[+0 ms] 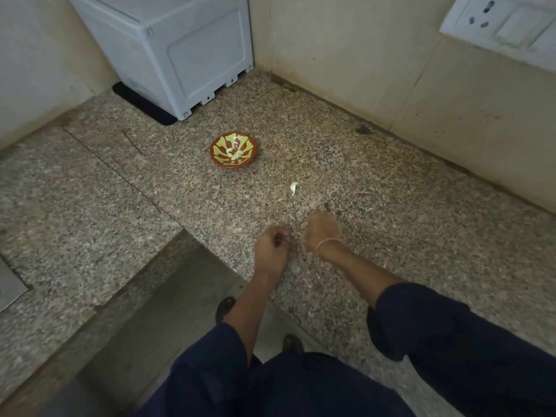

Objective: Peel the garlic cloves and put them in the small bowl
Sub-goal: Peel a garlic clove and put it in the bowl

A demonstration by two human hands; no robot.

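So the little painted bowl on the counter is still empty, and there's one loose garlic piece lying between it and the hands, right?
Not quite: the bowl is not empty. The head view shows a few pale garlic cloves already lying in its middle. The rest holds: it sits on the speckled counter, and one loose white garlic piece lies between it and the hands.

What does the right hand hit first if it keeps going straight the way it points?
Probably the loose garlic piece on the counter, just beyond the right hand. The hand is blurred, so the line is uncertain.
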